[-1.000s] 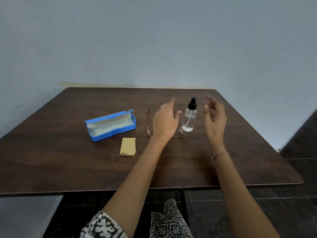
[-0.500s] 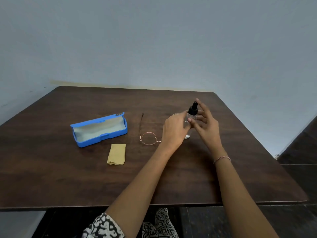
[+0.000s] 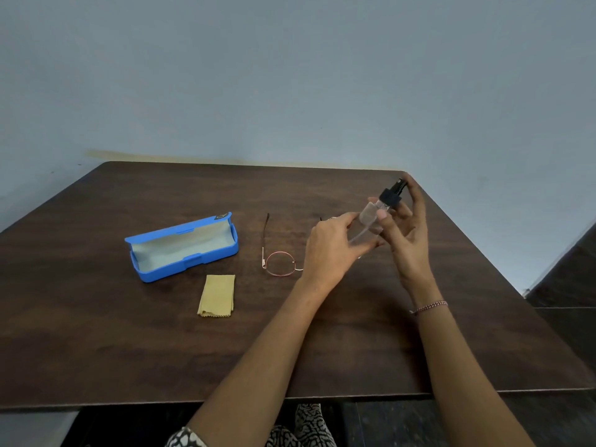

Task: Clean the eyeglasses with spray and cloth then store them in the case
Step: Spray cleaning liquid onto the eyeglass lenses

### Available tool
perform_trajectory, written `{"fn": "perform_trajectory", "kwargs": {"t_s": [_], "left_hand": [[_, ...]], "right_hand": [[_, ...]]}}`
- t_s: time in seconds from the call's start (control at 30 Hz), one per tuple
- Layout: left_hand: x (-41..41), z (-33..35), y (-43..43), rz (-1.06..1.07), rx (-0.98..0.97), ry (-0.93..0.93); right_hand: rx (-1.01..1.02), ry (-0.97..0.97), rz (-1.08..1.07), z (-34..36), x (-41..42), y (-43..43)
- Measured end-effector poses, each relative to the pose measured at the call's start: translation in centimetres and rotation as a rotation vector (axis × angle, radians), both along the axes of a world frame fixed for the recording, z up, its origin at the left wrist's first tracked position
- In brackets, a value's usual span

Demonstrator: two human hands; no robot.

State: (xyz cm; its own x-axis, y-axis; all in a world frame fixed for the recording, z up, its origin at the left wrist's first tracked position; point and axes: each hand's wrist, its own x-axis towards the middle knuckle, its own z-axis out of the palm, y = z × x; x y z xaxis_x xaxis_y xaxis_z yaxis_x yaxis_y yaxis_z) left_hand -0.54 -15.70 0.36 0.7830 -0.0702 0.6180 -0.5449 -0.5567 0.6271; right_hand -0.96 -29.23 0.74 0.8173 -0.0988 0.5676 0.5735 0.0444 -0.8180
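**Two hands on the spray bottle, the glasses waiting on the table**

Head view: The spray bottle [image 3: 367, 217] is lifted off the table [image 3: 96, 350] and tilted, with its black nozzle up and to the right. The left hand [image 3: 332, 250] holds the lower part of the clear body, its fingers [image 3: 350, 218] curled round it. The right hand [image 3: 408, 240] takes the neck: the thumb lies on the front just under the black head, the other fingers are loosely bent behind, and the index finger reaches up beside the nozzle. Whether it already presses the pump, I cannot tell.

The eyeglasses [image 3: 280, 263] lie flat on the table just left of the left hand, and that hand hides one lens. The yellow cloth [image 3: 216, 295] lies nearer the person. The blue case [image 3: 180, 253] stands open just behind the cloth, well apart from the hands.

In my judgement this is the step of preparing to spray. To do it well, one hand should be enough for the bottle, so the other can lift the glasses by the frame, not by the lens. The nozzle opening should point to the lens and away from the open case. A short press is better than a long one, because the bottle is light and can slip when it is tilted like this.
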Motion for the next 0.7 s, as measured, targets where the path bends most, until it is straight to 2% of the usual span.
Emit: {"fn": "perform_trajectory", "kwargs": {"t_s": [0.13,0.3,0.43,0.53,0.63,0.7], "left_hand": [[-0.2,-0.2,0.1,0.045,0.015,-0.055],[-0.5,0.6,1.0,0.04,0.17,0.037],[-0.2,2.1,3.8,0.303,0.173,0.131],[-0.3,2.7,6.5,0.543,0.325,0.246],[-0.7,2.5,8.8,0.643,0.436,0.436],[-0.9,2.2,10.0,0.678,0.473,0.5]], "right_hand": [[-0.081,0.005,-0.011,-0.2,0.1,0.5],[-0.037,0.025,-0.034,-0.1,0.1,0.4],[0.072,0.056,-0.112,0.0,0.1,0.1],[0.102,0.06,-0.158,0.1,0.0,-0.1],[0.096,0.06,-0.172,-0.1,0.0,-0.1],[0.094,0.042,-0.185,-0.3,0.1,-0.1]]}}
